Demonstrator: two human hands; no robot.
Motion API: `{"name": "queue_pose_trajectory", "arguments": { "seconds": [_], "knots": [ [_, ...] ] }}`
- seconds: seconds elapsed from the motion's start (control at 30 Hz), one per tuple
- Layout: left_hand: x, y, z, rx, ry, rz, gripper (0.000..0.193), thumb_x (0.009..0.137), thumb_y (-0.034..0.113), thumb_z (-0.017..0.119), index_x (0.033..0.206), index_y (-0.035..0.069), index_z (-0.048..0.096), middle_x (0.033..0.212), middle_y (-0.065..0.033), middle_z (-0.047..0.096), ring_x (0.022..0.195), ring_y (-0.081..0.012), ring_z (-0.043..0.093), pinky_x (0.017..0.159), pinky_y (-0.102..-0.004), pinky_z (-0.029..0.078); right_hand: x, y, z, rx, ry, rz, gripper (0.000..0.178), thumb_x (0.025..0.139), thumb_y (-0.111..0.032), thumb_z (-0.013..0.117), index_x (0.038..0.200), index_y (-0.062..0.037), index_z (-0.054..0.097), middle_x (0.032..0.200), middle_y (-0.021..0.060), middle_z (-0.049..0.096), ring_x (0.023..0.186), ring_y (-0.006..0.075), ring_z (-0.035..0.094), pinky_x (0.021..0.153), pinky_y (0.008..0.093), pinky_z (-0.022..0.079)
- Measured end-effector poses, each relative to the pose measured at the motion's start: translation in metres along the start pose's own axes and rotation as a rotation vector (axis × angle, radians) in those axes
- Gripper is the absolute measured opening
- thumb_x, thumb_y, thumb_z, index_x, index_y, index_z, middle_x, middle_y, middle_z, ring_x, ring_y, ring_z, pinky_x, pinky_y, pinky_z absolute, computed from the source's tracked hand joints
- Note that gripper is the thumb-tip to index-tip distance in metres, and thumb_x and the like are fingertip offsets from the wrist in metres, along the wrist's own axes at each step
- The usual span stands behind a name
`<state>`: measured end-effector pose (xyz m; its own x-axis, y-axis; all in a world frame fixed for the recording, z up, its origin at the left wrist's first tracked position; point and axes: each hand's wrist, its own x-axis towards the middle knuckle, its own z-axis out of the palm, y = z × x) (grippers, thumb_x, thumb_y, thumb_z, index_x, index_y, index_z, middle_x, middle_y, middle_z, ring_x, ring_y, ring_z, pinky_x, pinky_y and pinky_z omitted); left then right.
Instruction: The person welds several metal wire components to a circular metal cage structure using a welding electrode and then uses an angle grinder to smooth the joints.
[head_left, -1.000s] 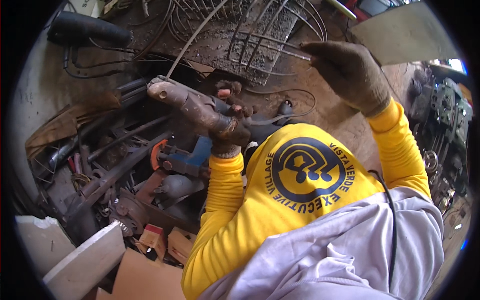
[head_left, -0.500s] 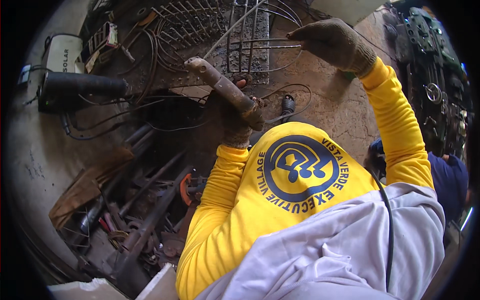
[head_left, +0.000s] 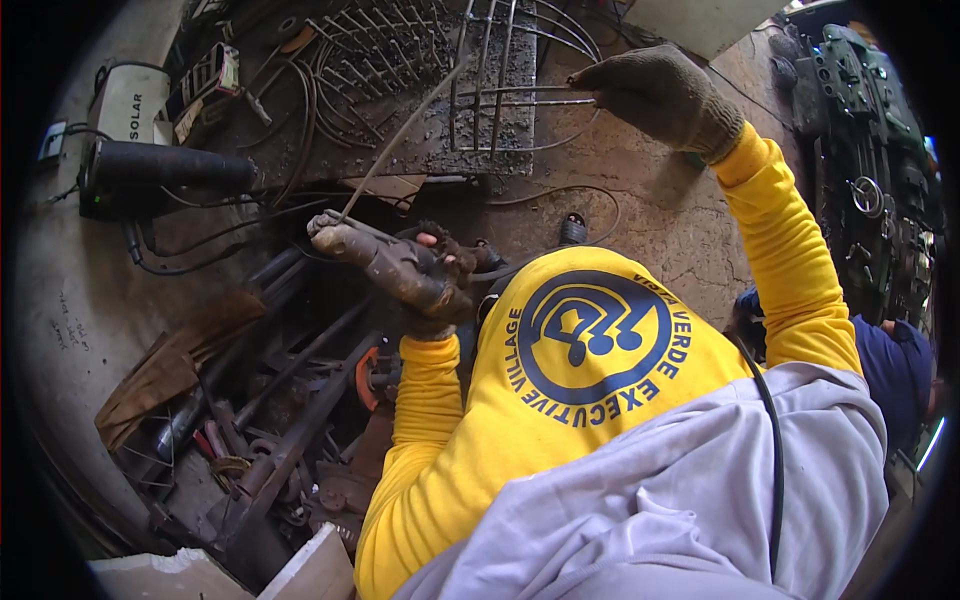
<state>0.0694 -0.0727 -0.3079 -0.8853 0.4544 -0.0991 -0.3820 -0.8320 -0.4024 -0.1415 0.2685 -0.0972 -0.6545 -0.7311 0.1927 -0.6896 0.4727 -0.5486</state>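
Observation:
My left hand, in a dark worn glove with a bare fingertip showing, is closed around a welding electrode holder. A thin grey welding rod sticks up from the holder's jaw and slants right toward a frame of bent metal rods. The frame lies at the edge of the dark, spatter-covered worktable. My right hand, in a brown knit glove, is closed at the frame's right side, where the curved rods run under its fingers. Its fingertips are partly hidden.
A black cylindrical tool and a pale box stand at left. Scrap metal lies below the table. Curved cut rods cover its far left part. A cable crosses my shirt. Another person and machinery are at right.
My left hand has moved left and down with the electrode holder, and the welding rod has swung left with it. My right hand and the rod frame have shifted slightly left.

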Motion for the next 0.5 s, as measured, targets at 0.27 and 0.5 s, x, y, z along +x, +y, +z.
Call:
{"name": "queue_pose_trajectory", "arguments": {
  "seconds": [0.27,0.5],
  "knots": [
    [-0.063,0.022,-0.037,1.593,0.291,0.512,0.035,0.096,0.013,0.066,0.127,0.003,0.052,0.114,-0.0058,0.059,0.103,-0.0165,0.060,0.094,-0.0320,0.052,0.001,0.001,-0.001,0.044,0.005,0.007,0.023,0.096,-0.012,0.068,0.117,-0.0077,0.075,0.103,0.0121,0.077,0.086,0.0204,0.074,0.081,0.0309,0.060],
    [-0.053,0.027,-0.021,1.462,0.363,0.388,0.036,0.097,0.012,0.063,0.128,0.004,0.046,0.103,-0.0076,0.059,0.090,-0.0182,0.061,0.092,-0.0379,0.055,-0.003,0.004,-0.004,0.034,-0.023,0.025,0.024,0.095,-0.008,0.067,0.118,-0.0038,0.073,0.106,0.0128,0.076,0.089,0.0218,0.073,0.083,0.0313,0.060]
  ]
}}
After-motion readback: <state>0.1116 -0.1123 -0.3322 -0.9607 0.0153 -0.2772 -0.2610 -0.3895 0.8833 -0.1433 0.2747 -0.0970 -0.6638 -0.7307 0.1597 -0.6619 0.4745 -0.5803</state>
